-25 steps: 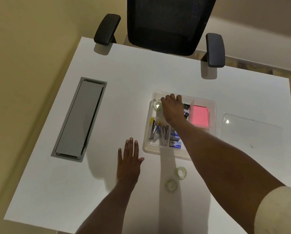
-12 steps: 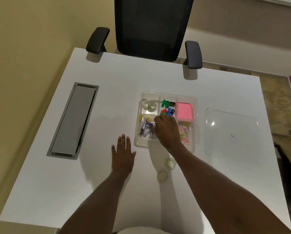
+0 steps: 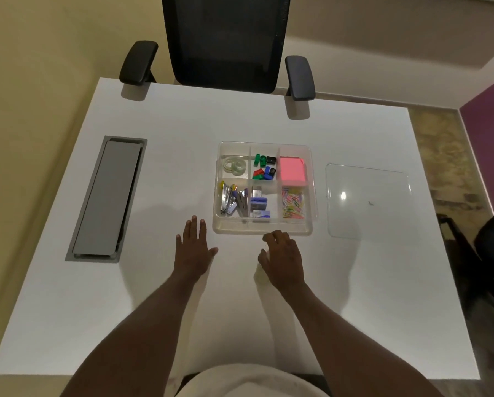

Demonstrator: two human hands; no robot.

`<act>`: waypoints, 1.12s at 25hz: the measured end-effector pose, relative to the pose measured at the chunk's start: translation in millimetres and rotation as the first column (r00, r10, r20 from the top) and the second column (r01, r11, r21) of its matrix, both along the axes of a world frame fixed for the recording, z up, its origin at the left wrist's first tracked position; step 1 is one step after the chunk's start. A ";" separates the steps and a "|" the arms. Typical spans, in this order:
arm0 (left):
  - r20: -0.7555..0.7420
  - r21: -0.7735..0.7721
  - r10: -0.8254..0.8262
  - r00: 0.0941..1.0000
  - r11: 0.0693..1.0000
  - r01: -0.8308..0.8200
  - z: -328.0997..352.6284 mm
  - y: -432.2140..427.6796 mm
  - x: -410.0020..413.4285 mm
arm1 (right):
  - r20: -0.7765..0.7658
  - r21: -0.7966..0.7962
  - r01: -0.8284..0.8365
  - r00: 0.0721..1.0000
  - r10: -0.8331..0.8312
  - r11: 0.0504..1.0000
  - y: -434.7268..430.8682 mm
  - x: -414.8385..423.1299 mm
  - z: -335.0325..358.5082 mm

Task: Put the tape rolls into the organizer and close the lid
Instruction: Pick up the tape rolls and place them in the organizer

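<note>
The clear organizer (image 3: 264,229) sits open mid-table, split into several compartments. Clear tape rolls (image 3: 234,165) lie in its far-left compartment. The clear lid (image 3: 367,202) lies flat on the table to the organizer's right. My left hand (image 3: 194,250) rests flat on the table, fingers spread, just left of the organizer's near corner. My right hand (image 3: 283,260) is palm down with bent fingers just in front of the organizer's near edge. It covers the spot where loose tape rolls lay, and I cannot tell whether it grips one.
Other compartments hold pink sticky notes (image 3: 293,170), coloured clips (image 3: 264,167), staplers (image 3: 234,200) and paper clips (image 3: 293,203). A grey cable hatch (image 3: 107,197) is set into the table at left. A black office chair (image 3: 225,41) stands at the far edge.
My right hand has pulled back from the organizer's far-left compartment to the table in front of it, over the loose rolls. My left hand stays flat.
</note>
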State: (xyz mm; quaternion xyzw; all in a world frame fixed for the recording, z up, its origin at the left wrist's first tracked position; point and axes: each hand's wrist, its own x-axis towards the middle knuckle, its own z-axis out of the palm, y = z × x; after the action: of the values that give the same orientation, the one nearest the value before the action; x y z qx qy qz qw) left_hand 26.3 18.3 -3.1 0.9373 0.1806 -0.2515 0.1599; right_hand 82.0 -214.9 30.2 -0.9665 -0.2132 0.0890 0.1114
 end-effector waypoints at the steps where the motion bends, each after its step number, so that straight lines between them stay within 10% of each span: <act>1: -0.003 -0.001 -0.004 1.000 1.000 0.004 0.3 0.5 0.1 | -0.036 -0.040 0.014 0.999 -0.015 0.999 -5.5 -3.2 -2.0; 11: 0.022 -0.041 0.020 1.000 0.999 -0.019 -6.4 2.4 -2.0 | -0.200 -0.232 0.030 0.977 -0.078 0.972 -20.2 -1.3 -9.5; 28: 0.083 -0.042 0.053 0.995 0.998 -0.050 -16.9 -3.5 -5.9 | 0.153 -0.015 -0.159 0.975 0.159 0.987 59.7 106.2 32.8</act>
State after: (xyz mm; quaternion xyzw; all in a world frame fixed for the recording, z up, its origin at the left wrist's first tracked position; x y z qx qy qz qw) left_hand 20.3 14.8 -20.1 0.9387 0.1928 -0.2111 0.1924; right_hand 188.1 -155.2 63.0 -0.9505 -0.2976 0.0232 0.0860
